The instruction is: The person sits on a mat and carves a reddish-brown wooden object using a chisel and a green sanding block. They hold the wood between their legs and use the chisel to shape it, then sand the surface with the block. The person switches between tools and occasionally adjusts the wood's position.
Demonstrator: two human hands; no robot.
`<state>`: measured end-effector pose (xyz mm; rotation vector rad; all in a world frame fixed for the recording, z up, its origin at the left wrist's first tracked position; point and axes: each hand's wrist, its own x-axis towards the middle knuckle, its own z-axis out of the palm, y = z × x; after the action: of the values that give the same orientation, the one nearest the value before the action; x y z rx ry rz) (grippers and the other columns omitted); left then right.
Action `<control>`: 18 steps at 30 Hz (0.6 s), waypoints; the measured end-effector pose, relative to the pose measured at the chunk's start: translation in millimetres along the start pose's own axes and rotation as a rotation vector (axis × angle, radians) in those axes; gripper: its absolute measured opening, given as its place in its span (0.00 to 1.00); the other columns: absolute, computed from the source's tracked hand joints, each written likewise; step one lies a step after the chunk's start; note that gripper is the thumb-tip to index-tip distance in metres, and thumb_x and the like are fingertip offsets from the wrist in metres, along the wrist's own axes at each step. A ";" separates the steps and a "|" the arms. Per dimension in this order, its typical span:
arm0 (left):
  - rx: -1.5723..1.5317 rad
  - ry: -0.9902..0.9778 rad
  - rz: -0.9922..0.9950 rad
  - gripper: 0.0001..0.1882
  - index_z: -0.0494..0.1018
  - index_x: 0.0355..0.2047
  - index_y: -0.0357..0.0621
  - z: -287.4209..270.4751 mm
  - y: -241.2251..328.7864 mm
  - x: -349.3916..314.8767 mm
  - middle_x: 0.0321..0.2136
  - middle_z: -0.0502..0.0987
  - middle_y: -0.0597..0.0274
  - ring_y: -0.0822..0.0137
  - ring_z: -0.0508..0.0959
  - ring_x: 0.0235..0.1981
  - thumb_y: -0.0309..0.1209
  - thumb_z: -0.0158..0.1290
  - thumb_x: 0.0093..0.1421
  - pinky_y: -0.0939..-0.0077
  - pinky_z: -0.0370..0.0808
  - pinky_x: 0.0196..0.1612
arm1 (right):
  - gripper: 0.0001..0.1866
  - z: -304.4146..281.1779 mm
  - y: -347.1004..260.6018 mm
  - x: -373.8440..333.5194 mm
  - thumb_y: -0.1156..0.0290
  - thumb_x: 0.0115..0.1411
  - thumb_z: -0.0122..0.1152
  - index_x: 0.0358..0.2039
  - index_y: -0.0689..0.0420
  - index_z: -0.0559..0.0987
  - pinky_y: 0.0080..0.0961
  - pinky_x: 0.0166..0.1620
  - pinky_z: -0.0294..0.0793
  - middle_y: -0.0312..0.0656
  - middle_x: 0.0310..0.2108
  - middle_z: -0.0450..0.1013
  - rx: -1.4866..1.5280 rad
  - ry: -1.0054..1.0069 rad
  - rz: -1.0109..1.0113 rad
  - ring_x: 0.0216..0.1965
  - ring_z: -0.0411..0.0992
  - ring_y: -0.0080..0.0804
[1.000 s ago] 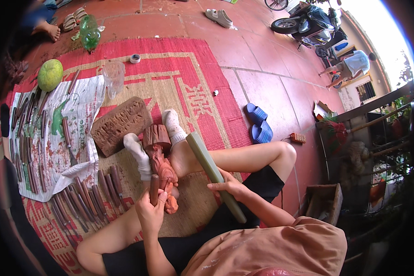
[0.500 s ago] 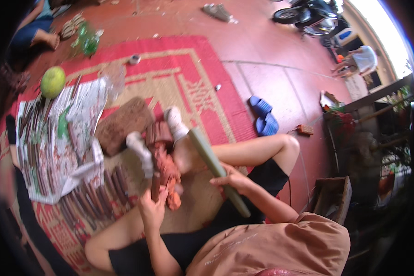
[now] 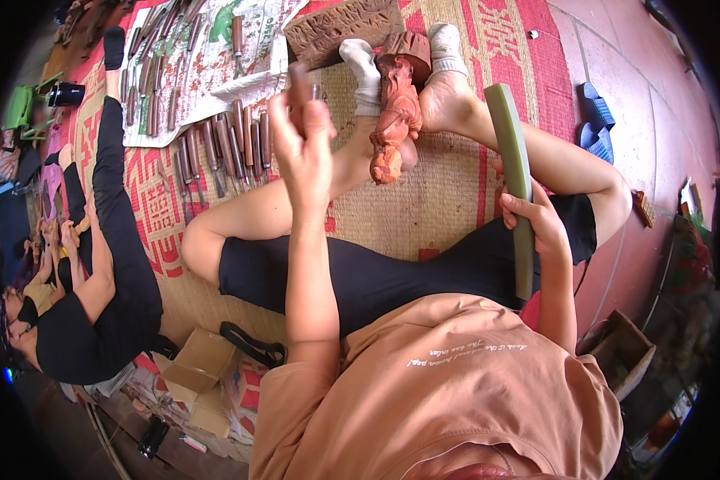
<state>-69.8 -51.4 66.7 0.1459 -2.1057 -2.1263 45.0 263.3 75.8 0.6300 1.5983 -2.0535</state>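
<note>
Wood carving (image 3: 398, 108) | orange end near, base far | long axis fore-and-aft

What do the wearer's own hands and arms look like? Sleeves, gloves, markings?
Left hand and right hand are ungloved; no watch or bracelet shows on either wrist. Both forearms are bare. The orange-tan T-shirt has loose, plain sleeves, with white lettering only across its chest. Rings: can't tell, fingers partly hidden.
</note>
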 end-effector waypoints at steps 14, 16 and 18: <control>0.732 -0.415 0.536 0.11 0.82 0.31 0.47 185.7 -36.0 -10.2 0.23 0.81 0.60 0.62 0.80 0.19 0.41 0.60 0.57 0.66 0.73 0.21 | 0.33 -22.2 16.5 -37.2 0.72 0.58 0.65 0.63 0.63 0.63 0.17 0.27 0.65 0.32 0.26 0.64 0.046 0.087 -0.057 0.23 0.64 0.19; 0.776 -0.403 0.522 0.13 0.81 0.28 0.45 186.5 -42.9 -8.6 0.21 0.81 0.58 0.62 0.79 0.18 0.42 0.60 0.57 0.66 0.73 0.21 | 0.33 -24.1 18.3 -37.2 0.72 0.58 0.65 0.63 0.63 0.64 0.17 0.27 0.65 0.32 0.26 0.64 0.044 0.090 -0.050 0.23 0.64 0.19; 0.861 -0.412 0.491 0.13 0.80 0.27 0.45 185.7 -42.1 -5.8 0.20 0.81 0.57 0.61 0.79 0.18 0.42 0.60 0.58 0.65 0.73 0.21 | 0.33 -24.6 20.0 -33.4 0.71 0.59 0.65 0.62 0.63 0.64 0.18 0.27 0.64 0.32 0.25 0.64 0.046 0.097 -0.044 0.23 0.64 0.19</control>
<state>-97.3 132.9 26.8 -0.6958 -2.7619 -0.9423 85.4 285.5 75.5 0.7276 1.6365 -2.1258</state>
